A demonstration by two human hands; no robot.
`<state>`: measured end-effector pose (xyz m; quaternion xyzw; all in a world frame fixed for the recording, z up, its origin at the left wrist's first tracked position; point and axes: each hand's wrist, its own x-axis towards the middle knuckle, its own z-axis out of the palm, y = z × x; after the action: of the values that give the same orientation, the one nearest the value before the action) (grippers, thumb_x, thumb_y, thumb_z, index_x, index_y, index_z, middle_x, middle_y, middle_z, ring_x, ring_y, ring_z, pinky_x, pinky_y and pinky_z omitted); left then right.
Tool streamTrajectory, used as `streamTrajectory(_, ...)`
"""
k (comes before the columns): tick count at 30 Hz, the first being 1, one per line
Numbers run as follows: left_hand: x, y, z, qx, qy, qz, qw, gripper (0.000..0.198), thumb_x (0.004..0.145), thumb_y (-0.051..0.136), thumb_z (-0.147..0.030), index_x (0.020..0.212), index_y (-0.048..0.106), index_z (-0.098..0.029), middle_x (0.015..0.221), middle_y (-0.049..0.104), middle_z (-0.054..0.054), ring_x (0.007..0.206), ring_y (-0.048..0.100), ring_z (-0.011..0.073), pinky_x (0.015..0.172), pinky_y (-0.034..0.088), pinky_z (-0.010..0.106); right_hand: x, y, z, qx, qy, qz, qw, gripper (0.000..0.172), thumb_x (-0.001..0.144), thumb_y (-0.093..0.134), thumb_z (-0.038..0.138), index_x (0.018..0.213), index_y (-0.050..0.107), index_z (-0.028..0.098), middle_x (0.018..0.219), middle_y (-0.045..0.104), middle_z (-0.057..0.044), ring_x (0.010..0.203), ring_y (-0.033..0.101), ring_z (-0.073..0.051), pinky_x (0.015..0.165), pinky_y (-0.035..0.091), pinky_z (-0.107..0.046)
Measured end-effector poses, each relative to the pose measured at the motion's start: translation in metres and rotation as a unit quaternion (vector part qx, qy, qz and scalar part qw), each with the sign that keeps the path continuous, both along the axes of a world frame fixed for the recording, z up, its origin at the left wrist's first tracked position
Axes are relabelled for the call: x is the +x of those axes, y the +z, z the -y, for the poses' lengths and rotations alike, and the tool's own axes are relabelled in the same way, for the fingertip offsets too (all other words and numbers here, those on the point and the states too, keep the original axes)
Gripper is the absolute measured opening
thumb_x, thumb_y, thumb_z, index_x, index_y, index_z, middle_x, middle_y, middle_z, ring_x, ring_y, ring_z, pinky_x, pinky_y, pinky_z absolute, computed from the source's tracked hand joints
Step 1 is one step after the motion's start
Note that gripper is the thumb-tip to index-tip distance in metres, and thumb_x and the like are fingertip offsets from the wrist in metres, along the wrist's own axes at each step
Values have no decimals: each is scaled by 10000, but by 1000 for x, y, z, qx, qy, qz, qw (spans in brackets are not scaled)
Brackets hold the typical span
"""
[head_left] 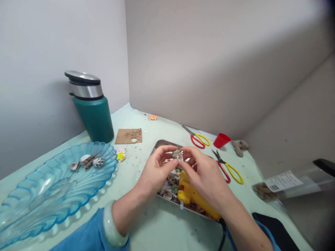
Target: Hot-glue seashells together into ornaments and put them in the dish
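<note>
My left hand (156, 171) pinches a small greenish, stone-like piece (176, 153) between thumb and fingers. Against it my right hand (205, 170) presses a small whitish piece (180, 157), perhaps a shell; its exact kind is hard to make out. Both hands meet over a metal tray (164, 142) holding shells and stones (169, 190). A yellow glue gun (193, 193) lies across the tray below my right hand, its clear glue stick jutting over the near edge.
At left, a scalloped blue dish (60, 205) holds shells and twigs. A green bottle (94, 116) stands behind it, beside a cardboard piece (123, 137). Two scissors (199, 139), a red cup (222, 140) and a plastic bag (282, 183) lie rightward. Walls enclose the table.
</note>
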<state>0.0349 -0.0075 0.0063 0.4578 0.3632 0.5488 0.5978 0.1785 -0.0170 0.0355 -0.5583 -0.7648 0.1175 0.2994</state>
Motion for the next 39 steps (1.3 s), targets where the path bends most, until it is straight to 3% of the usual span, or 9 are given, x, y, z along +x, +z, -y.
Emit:
streamTrajectory(6, 1, -5, -4, -14, -6, 9, 1000, 326, 749, 678, -257, 1056, 613, -171, 1013, 666, 71, 909, 613, 190, 816, 469, 308, 1, 0, 0, -21, -10, -8, 1000, 318, 906, 487, 240, 1223, 480, 215, 923, 679, -28, 739, 618, -190, 641, 455, -305)
streamTrajectory(11, 1, -7, -6, -20, 23, -23, 999, 310, 722, 705, -273, 994, 611, -160, 939, 653, 53, 805, 587, 146, 722, 472, 263, 3, 1, 1, 10, -26, 17, 999, 239, 889, 519, 246, 1124, 557, 228, 1045, 645, -38, 768, 610, -182, 668, 466, -312)
streamTrajectory(15, 0, -9, -7, -7, 34, -56, 998, 316, 718, 708, -286, 991, 605, -165, 925, 648, 46, 770, 576, 135, 678, 466, 247, 3, 2, 2, 21, -5, 1, 1000, 158, 875, 534, 211, 1024, 588, 213, 1013, 654, -22, 762, 607, -164, 674, 458, -304)
streamTrajectory(19, 0, -11, -7, 26, 49, -48, 997, 309, 726, 707, -289, 985, 593, -166, 951, 651, 51, 854, 593, 161, 728, 476, 262, 1, 2, 2, -8, 14, -26, 1000, 203, 851, 559, 179, 1048, 578, 227, 1005, 663, 2, 762, 610, -148, 674, 452, -294)
streamTrajectory(24, 2, -9, -6, 14, 50, -38, 998, 297, 715, 720, -283, 959, 606, -157, 902, 655, 37, 812, 591, 142, 693, 472, 239, 0, 3, 2, -26, 1, -43, 999, 154, 845, 586, 229, 999, 572, 222, 914, 672, 15, 695, 606, -143, 623, 443, -289)
streamTrajectory(30, 3, -7, -5, 18, 29, -26, 999, 280, 722, 707, -250, 969, 611, -157, 917, 655, 42, 774, 581, 125, 652, 469, 225, 5, 5, 1, -26, 12, -77, 997, 193, 845, 569, 168, 1027, 572, 232, 937, 665, 15, 744, 602, -128, 664, 455, -261)
streamTrajectory(39, 4, -6, -3, 36, 28, -25, 999, 218, 733, 687, -221, 913, 576, -168, 871, 612, 12, 775, 553, 115, 637, 453, 211, 2, 3, -1, 3, 9, -47, 999, 174, 835, 579, 152, 993, 565, 225, 957, 649, 12, 752, 595, -136, 673, 441, -283)
